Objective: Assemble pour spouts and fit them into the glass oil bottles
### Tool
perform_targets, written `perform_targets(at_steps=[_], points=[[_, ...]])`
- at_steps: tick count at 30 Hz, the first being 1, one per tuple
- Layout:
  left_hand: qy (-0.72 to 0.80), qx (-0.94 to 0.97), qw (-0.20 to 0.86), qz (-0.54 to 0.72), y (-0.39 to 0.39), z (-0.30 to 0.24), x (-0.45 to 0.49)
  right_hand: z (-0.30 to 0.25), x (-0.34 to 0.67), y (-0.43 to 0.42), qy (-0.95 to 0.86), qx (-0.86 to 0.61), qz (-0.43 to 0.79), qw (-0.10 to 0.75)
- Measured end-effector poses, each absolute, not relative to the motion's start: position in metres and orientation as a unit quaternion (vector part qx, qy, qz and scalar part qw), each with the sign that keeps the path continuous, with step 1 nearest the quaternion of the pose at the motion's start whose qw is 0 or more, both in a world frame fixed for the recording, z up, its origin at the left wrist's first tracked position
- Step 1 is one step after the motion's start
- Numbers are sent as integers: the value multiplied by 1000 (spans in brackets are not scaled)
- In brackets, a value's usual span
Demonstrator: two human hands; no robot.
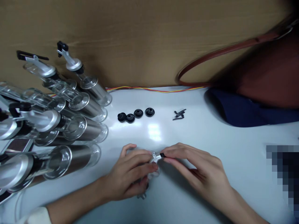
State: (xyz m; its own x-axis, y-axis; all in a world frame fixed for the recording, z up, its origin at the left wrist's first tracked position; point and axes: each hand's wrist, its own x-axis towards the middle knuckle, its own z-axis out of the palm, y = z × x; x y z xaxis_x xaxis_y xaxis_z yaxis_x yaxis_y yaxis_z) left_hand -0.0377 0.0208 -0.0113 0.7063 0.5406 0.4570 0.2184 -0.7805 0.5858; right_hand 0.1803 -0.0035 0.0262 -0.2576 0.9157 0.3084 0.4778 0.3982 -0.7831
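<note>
Over the near centre of the tabletop (235, 155), the left hand (132, 174) grasps a silver spout (158, 156); the right hand (202, 166) pinches a small black piece (162, 155) at its tip. Bracing the spout firmly and keeping both parts aligned should help.

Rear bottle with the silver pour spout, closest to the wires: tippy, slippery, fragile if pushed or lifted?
The rear bottle looks apt to tip if pushed high: it's tall and slim, with a silver pour spout on top. Probably stiff but fragile, given its clear, glass-like base. The smooth metallic sleeve might be slippery.
</note>
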Motion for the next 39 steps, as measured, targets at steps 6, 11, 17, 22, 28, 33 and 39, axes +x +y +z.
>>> perform_targets(at_steps=[6, 11, 17, 22, 28, 33, 39], points=[[213, 883, 261, 326, 21, -13, -39, 27, 179, -5, -730, -456, 287, 420], [213, 882, 260, 330, 21, -13, -39, 25, 178, -5, -727, -454, 292, 425], [198, 877, 278, 337, 22, -15, -39, 26, 178, -3, -727, -456, 289, 424], [185, 871, 296, 346, 24, -16, -38, 26, 178, -2, -726, -462, 281, 424], [179, 874, 301, 337, 24, -15, -38, 26, 177, -3, -721, -455, 301, 428], [176, 871, 320, 328, 24, -17, -40, 32, 177, -1, -600, -511, 485, 377], [171, 873, 314, 331, 24, -18, -40, 32, 179, 3, -447, -419, 726, 312]])
